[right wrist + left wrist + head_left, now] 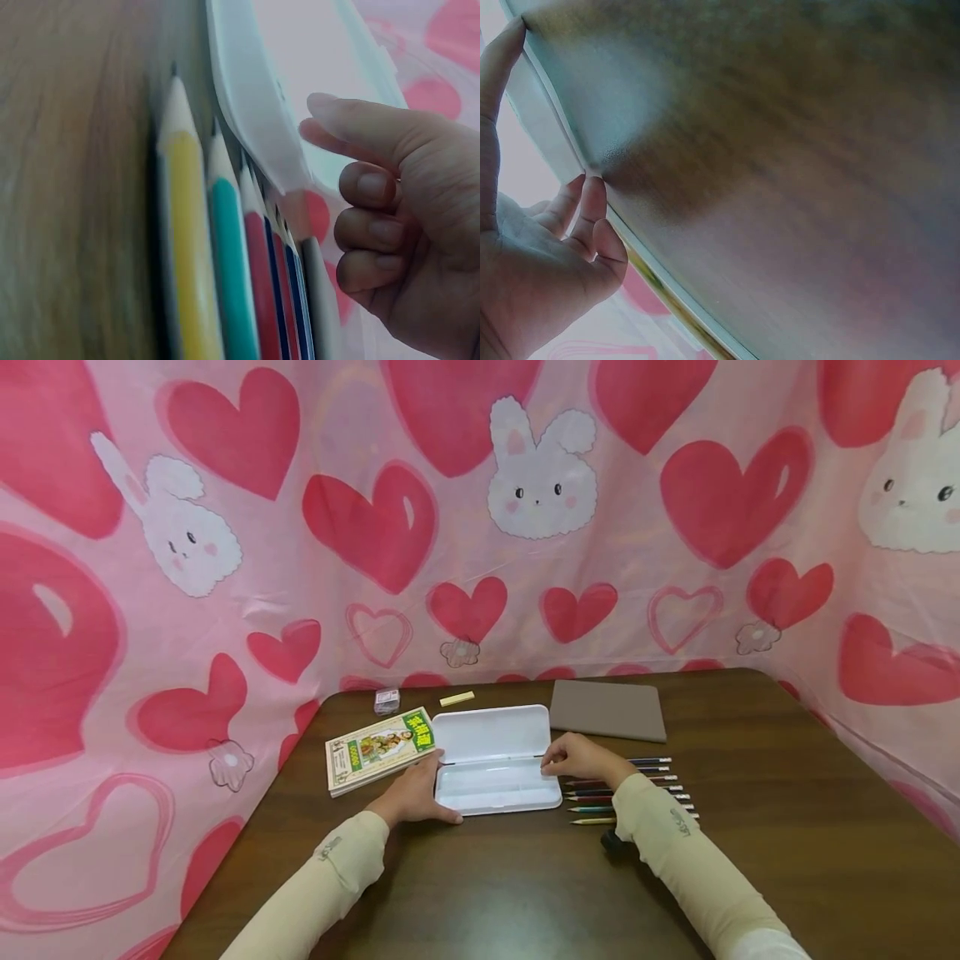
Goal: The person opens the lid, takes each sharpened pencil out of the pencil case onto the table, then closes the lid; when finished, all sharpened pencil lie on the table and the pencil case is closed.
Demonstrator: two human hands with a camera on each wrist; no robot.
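Observation:
A white pencil case [495,802] lies with its lid [491,735] raised at the back; no pencils show inside. My left hand [416,792] holds its left end, thumb at the front edge and fingers by the hinge. Thumb and fingertips of that left hand [551,259] touch the rim in the left wrist view. Over the right end of the case is my right hand [576,756]. In the right wrist view this right hand [409,202] has thumb and forefinger together, the other fingers curled, and nothing visible between them. Several pencils [191,240] lie beside the case, points toward it.
A book [382,747] with an illustrated cover lies left of the case. Behind are a small clear box [387,701] and a yellow strip [457,699]. A grey-brown notebook [607,710] lies back right. A small black object [613,843] sits beneath the right forearm.

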